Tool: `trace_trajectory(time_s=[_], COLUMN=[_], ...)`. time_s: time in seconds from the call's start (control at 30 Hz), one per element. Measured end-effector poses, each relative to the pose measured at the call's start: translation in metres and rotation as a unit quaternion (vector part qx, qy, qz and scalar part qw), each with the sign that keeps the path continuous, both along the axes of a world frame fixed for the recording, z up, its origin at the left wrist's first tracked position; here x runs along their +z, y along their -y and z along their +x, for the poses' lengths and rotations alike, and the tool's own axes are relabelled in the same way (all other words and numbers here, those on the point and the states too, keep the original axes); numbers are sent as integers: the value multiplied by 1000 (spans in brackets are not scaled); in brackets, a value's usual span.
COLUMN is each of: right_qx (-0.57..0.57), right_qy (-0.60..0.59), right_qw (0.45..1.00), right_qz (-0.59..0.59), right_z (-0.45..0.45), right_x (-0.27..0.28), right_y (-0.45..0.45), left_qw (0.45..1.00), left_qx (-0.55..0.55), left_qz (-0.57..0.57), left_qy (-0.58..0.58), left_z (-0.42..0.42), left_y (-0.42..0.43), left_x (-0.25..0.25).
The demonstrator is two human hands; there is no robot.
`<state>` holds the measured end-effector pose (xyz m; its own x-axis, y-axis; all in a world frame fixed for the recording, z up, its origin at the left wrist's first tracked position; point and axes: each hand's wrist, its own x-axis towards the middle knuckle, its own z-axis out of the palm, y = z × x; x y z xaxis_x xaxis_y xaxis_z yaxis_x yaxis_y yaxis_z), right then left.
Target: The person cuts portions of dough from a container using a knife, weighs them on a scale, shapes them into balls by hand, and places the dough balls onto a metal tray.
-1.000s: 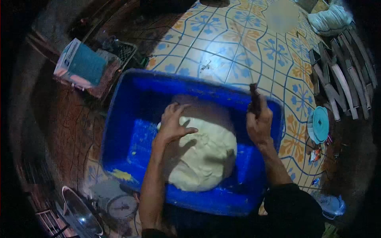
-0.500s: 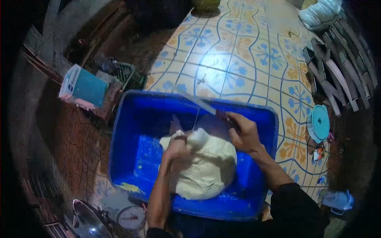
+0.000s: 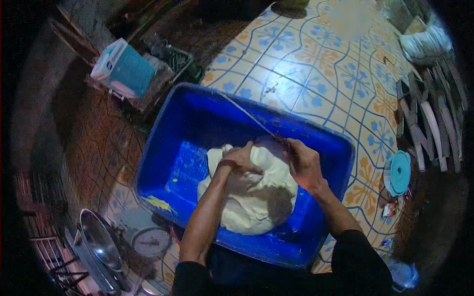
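Observation:
A large pale mass of dough (image 3: 256,212) lies in a blue plastic tub (image 3: 170,116), its surface lumpy and folded. My left hand (image 3: 238,159) rests on the upper left of the dough, with thumb and fingers apart. Over the tub's right side, my right hand (image 3: 305,165) grips the dark handle of a knife (image 3: 249,115). The long thin blade points up and left, across the tub toward its far rim, above the dough. Part of the handle is hidden by my fingers.
Patterned floor tiles (image 3: 326,84) extend beyond the tub. Slatted wooden pieces (image 3: 429,118) and a turquoise-lidded container (image 3: 398,172) are on the right. A blue-and-white box (image 3: 126,69) stands at left. A metal bowl (image 3: 101,241) and a round-dial scale (image 3: 150,241) sit at lower left.
My left hand has gone from a closed grip on a lump of dough to resting on the mass with fingers apart. The knife has turned from flat to edge-on. The view has shifted.

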<state>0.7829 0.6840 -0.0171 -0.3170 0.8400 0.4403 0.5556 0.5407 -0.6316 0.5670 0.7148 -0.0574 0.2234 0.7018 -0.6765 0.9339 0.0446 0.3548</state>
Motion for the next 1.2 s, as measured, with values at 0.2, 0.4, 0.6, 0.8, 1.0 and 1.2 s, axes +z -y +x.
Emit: trace_trajectory(time_s=[0.2,0.4,0.6,0.8,1.0,1.2], right_qx=[106,156,120,148,234,561], right_qy=[64,206,178,31,135,198], right_qw=[988,928,900,932,868,612], right_qz=[-88,-269,-378,-330,-417,-522], right_z=[-2,-35,-15,-105,-77,-181], right_x=[-8,4,18,-2,35,65], right_y=[4,67,182,164,203,200], left_qw=[975,777,700,768,611,664], left_qx=[75,462,520,441,508,322], left_qz=[72,171,202,341,401,572], left_qy=[196,392,446,315,455,358], left_z=[-31,-41,-70,-59,-96,-118], left_y=[117,191,214,228,252,272], left_x=[3,88,135,190,250,300])
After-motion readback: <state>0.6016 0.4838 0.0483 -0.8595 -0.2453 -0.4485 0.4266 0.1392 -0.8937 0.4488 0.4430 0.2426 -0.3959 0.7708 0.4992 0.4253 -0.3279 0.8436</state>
